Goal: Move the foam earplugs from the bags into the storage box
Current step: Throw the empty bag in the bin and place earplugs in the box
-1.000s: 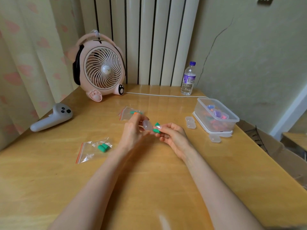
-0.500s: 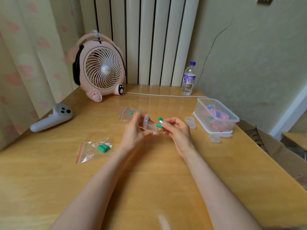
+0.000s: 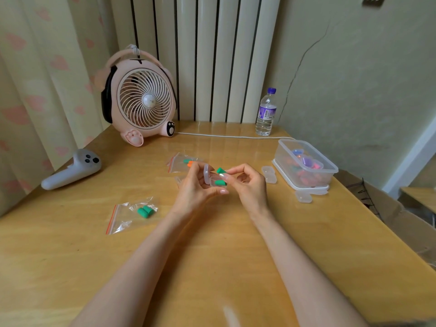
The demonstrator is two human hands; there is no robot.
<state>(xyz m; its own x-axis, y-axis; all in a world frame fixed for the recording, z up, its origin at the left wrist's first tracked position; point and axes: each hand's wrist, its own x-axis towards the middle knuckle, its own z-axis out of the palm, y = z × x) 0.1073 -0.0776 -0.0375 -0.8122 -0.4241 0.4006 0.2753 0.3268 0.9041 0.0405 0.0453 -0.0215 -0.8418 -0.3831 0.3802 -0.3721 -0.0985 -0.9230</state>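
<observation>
My left hand (image 3: pixel 198 188) holds a small clear hinged case (image 3: pixel 210 177) with its lid up, above the middle of the table. One green foam earplug (image 3: pixel 220 183) lies in the case. My right hand (image 3: pixel 247 184) pinches a second green earplug (image 3: pixel 221 170) just above it. A clear zip bag (image 3: pixel 132 214) holding two green earplugs lies at front left. Another zip bag (image 3: pixel 182 162), with a green and an orange earplug, lies behind my left hand. The clear storage box (image 3: pixel 306 166) at the right holds several coloured items.
Two small clear cases (image 3: pixel 269 174) (image 3: pixel 304 197) lie beside the storage box. A pink fan (image 3: pixel 141 102) stands at the back left, its white cord running to the right. A water bottle (image 3: pixel 265 113) stands at the back. A grey controller (image 3: pixel 73 169) lies at left.
Both hands rose slightly. The case's lid swung up, one green earplug now lies inside, and my right hand's fingers moved above it with the other earplug.
</observation>
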